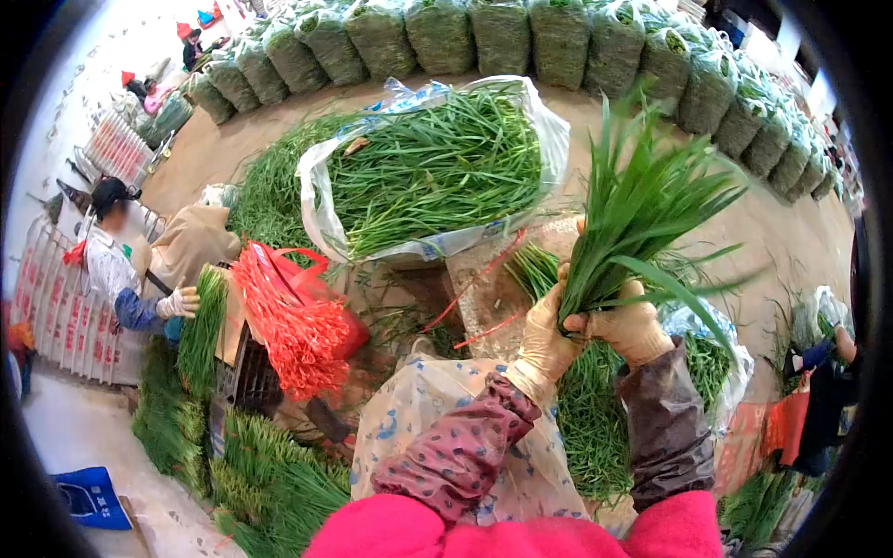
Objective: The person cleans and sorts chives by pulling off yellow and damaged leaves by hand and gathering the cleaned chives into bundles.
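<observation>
A bunch of long green leafy stalks (pixel 633 205) stands upright between my two gloved hands, its leaves fanned to the upper right. My left hand (pixel 544 339) wraps round the lower stalks from the left. On the right, my right hand (pixel 628 325) is closed at the base of the same bunch, its thumb near the cut ends. Just left of my hands, a smaller bundle of stalks (pixel 532 270) lies on a worn board (pixel 474 279). Beyond it is a white plastic bag (pixel 555 139) heaped with loose greens (pixel 437 167).
Red ties (pixel 288 325) hang in a thick bundle at the left, near a dark crate (pixel 253 377). A co-worker (pixel 121 251) sits further left, one gloved hand on greens. Stacked bundles (pixel 270 474) lie lower left. Filled bags (pixel 437 37) line the back. Another person (pixel 823 391) is at the right edge.
</observation>
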### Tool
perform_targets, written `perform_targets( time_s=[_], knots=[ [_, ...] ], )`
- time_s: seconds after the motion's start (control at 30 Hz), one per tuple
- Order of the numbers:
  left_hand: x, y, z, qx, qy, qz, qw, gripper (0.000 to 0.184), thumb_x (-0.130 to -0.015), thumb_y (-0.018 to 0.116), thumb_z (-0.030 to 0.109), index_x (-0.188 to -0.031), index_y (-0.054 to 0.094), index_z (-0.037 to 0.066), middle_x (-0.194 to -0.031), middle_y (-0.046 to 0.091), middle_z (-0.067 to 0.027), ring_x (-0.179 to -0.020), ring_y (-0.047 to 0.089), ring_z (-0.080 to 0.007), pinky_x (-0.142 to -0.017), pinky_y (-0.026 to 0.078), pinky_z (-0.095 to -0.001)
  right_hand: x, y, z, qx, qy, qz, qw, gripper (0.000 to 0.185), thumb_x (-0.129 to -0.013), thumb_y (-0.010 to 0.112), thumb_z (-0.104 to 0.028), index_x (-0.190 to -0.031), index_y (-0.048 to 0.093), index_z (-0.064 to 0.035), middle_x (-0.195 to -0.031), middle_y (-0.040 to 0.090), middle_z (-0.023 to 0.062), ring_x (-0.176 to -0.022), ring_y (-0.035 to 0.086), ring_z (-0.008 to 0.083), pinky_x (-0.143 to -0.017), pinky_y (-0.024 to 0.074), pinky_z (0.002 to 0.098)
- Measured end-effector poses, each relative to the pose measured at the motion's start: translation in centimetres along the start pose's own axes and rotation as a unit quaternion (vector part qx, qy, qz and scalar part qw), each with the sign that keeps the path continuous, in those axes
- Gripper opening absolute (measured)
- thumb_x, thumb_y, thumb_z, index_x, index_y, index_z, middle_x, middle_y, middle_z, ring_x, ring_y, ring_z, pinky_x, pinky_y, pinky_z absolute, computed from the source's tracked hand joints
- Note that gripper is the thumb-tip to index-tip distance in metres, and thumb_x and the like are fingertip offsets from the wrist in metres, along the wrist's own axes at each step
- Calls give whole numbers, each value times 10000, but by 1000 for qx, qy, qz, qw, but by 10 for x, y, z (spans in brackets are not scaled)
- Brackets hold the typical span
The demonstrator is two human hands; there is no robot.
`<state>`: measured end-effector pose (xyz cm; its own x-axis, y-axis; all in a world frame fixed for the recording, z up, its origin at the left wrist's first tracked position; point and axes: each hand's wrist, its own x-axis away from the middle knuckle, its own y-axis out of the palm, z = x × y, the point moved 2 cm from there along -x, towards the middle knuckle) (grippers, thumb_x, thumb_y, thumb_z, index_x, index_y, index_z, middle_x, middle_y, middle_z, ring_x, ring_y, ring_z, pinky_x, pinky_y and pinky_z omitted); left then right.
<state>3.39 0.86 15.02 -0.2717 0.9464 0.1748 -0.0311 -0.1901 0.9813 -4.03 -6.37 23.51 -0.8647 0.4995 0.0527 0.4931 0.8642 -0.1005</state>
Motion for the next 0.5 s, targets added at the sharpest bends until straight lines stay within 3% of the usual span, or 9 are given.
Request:
perform_targets(
  time_s=[0.03, 0.13, 0.17, 0.23, 0.27, 0.33, 0.4, 0.47, 0.5],
  knots=[
    [0, 4, 11, -32, 25, -6, 999, 328, -906, 599, 336, -1097, 593, 70, -1021, 632, -48, -904, 601, -168, -750, 510, -284, -5, 6, 9, -32, -24, 12, 999, 550, -679, 806, -184, -1174, 596, -67, -1159, 614, 61, -1022, 562, 181, -864, 472, 349],
    [-14, -51, 32, -490, 128, 37, 862, 421, -818, 615, 276, -1170, 553, 56, -1120, 588, -104, -1008, 565, -262, -828, 481, -366, -31, 17, 38, 446, -51, -31, 893, 471, -746, 742, -247, -1159, 606, -66, -1127, 625, 86, -977, 599, 249, -843, 490, 366],
    [-19, -70, 39, -631, 152, 57, 759, 465, -769, 638, 248, -1175, 550, 38, -1144, 570, -129, -1040, 544, -296, -842, 467, -387, -38, 19, 59, 405, 53, -87, 909, 477, -761, 723, -254, -1177, 595, -58, -1140, 616, 102, -1002, 592, 276, -869, 480, 365],
    [-13, -88, 57, -898, 69, 93, 424, 582, -707, 674, 272, -1221, 530, 38, -1224, 530, -159, -1135, 496, -328, -896, 436, -400, -52, 23, 118, -117, 149, -14, 982, 513, -759, 718, -235, -1207, 559, -42, -1135, 612, 116, -1011, 588, 279, -897, 469, 358],
    [-18, -97, 58, -849, 98, 102, 509, 601, -712, 676, 273, -1241, 512, 40, -1249, 510, -162, -1161, 474, -327, -910, 426, -404, -64, 30, 134, -292, 179, 9, 940, 525, -758, 717, -228, -1217, 547, -37, -1133, 611, 120, -1014, 587, 280, -906, 465, 356],
    [-31, -117, 43, -722, 149, 103, 668, 641, -720, 681, 275, -1281, 476, 43, -1297, 470, -170, -1211, 431, -324, -936, 407, -413, -67, 35, 108, -10, 44, -64, 997, 521, -772, 701, -207, -1230, 524, -34, -1132, 609, 119, -1020, 584, 264, -905, 467, 350],
    [-43, -127, 30, -557, 194, 86, 803, 682, -729, 687, 277, -1322, 441, 46, -1346, 429, -178, -1262, 388, -322, -963, 387, -422, -57, 33, 80, 275, -101, -117, 949, 517, -786, 686, -186, -1243, 501, -31, -1131, 607, 118, -1027, 581, 248, -904, 469, 345],
    [-43, -122, 31, -463, 218, 70, 856, 703, -733, 689, 278, -1342, 423, 48, -1370, 409, -182, -1288, 366, -321, -976, 377, -427, -51, 34, 112, 101, -140, 42, 984, 482, -804, 670, -110, -1241, 486, -24, -1152, 603, 96, -1061, 569, 190, -915, 460, 343],
    [-30, -94, 34, -645, 176, 112, 735, 751, -740, 700, 275, -1370, 367, 40, -1399, 373, -175, -1312, 336, -316, -997, 357, -435, -54, 31, 116, 102, -114, 122, 981, 427, -815, 676, -115, -1203, 521, -26, -1123, 617, 90, -1017, 580, 169, -883, 470, 329]
  ],
)
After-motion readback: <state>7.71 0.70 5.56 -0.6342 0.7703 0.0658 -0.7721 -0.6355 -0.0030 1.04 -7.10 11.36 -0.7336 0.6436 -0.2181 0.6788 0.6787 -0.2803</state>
